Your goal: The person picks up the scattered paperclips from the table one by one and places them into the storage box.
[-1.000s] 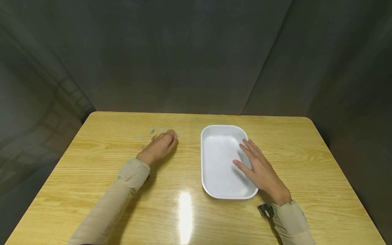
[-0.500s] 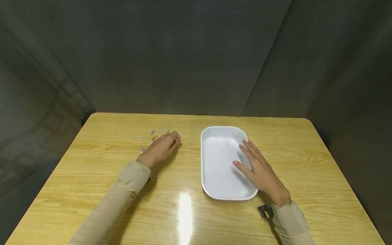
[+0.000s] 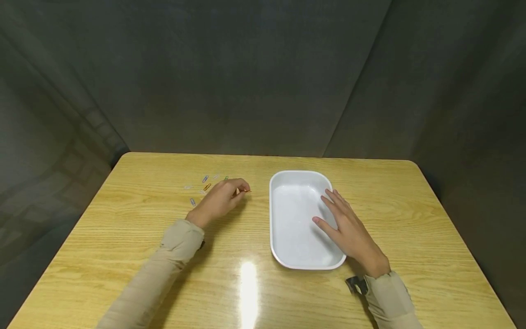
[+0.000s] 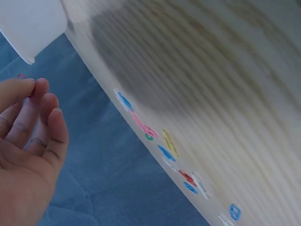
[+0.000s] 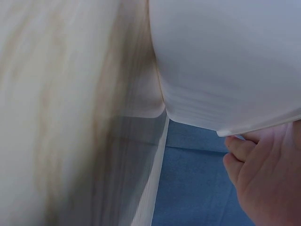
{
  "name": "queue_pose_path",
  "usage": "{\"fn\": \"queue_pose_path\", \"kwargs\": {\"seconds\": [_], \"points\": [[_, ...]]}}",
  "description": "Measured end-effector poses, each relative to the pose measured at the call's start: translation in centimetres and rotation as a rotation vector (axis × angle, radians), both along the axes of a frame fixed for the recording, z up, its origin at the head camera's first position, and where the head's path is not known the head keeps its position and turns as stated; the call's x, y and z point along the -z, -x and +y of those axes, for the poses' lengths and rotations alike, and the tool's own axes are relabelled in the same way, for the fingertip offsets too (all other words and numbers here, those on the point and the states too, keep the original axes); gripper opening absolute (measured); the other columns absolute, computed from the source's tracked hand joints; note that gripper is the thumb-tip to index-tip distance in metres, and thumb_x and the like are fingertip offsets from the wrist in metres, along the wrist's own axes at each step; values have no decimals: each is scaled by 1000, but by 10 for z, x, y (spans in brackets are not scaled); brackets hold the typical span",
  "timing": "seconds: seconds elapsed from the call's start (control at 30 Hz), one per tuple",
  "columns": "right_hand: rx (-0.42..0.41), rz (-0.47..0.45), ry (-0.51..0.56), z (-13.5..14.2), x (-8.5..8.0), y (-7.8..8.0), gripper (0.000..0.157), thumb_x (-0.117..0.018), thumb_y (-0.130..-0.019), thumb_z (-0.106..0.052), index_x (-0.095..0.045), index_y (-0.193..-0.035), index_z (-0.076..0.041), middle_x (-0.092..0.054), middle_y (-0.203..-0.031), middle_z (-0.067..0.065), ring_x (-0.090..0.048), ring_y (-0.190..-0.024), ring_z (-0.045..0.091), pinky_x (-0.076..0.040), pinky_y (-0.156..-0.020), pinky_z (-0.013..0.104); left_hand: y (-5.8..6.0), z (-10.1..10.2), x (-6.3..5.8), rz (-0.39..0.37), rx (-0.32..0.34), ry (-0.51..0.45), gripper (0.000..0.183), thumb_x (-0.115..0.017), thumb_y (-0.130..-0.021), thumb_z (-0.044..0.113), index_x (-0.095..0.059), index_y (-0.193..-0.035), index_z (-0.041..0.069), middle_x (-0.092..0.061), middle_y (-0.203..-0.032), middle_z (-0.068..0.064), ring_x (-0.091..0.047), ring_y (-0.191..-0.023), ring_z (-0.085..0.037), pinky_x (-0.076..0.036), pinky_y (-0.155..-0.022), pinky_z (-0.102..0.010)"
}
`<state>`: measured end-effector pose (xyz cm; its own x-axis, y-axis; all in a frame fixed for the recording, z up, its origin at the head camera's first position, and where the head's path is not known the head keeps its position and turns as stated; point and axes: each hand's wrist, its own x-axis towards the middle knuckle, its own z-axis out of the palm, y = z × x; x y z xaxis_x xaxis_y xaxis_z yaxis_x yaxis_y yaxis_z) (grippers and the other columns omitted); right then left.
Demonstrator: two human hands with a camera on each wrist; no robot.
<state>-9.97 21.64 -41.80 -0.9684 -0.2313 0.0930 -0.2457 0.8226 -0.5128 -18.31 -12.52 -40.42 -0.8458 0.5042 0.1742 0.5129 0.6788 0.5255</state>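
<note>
Left hand [image 3: 219, 201] was held over the table [image 3: 431, 219]; its thumb and forefinger were pinched together on a reddish paper clip [image 3: 248, 191], of which only one end was exposed beyond the fingertips, the rest being hidden by the grip; its other fingers were loosely bent, as was shown from the left wrist. Scattered clips [image 3: 207, 187] were spread on the wood to the left of the pinched one; blue, orange and green could be distinguished from the head, whereas the pale ones were nearly lost against the grain; pink, yellow and red were added in the left wrist view, where the outlines were blurred and an exact count could not be made. White tray [image 3: 291, 228] was placed to the right of the held clip, well apart from it; only a corner was included in the left wrist view. Right hand [image 3: 349, 224] was extended over the tray's right rim, with thumb and fingers spread apart; part of that rim was covered, and whether it was touched could not be told. Both sleeves [image 3: 148, 274] were cut off below; a black strap [image 3: 356, 284] was partly concealed at the right cuff; a faint angular pattern on the dark backdrop [image 3: 246, 82], at far left, was too dim to be made out.
</note>
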Motion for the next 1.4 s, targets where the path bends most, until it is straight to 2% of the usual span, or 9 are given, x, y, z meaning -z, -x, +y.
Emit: {"fn": "queue_pose_path", "kwargs": {"seconds": [0.27, 0.5, 0.7, 1.03, 1.4], "points": [[-3, 0, 2, 1, 0, 0, 75, -57, -96, -52, -41, -149, -2, -25, -163, 14, -17, -152, 39, -24, -117, 63, -5, 10, -9, 6, -1, -36, 15, -61, -97, 9, -71, -109, 9, -74, -106, -7, -62, -84, -15, -53, -74, -30], [0, -12, 7, 1, -1, -1, 76, -56, -96, -54, -40, -150, -3, -24, -164, 13, -16, -153, 38, -23, -117, 63, -7, 23, -14, 52, 46, -87, 13, -63, -96, 7, -72, -106, 6, -74, -103, -4, -64, -83, -14, -54, -74, -29], [-1, -10, 6, 1, -1, 0, 76, -57, -96, -53, -40, -150, -3, -24, -164, 14, -17, -152, 39, -23, -117, 63, -9, 33, -18, 100, 82, -92, 13, -65, -95, 6, -72, -104, 8, -74, -102, -2, -66, -83, -13, -55, -75, -27], [-2, 3, 6, 0, -1, 0, 75, -58, -96, -52, -41, -149, -2, -26, -163, 15, -18, -152, 40, -24, -116, 63, -9, 53, -25, 82, 131, -106, 13, -63, -95, 5, -71, -105, 9, -74, -103, -2, -65, -85, -13, -54, -76, -25], [2, 3, -4, 0, -1, 1, 76, -57, -96, -52, -40, -150, -1, -26, -163, 15, -18, -152, 40, -24, -116, 64, -12, 75, -23, 56, 193, -95, 16, -61, -94, 0, -71, -104, 8, -74, -100, -7, -66, -88, -14, -55, -79, -26]]}}
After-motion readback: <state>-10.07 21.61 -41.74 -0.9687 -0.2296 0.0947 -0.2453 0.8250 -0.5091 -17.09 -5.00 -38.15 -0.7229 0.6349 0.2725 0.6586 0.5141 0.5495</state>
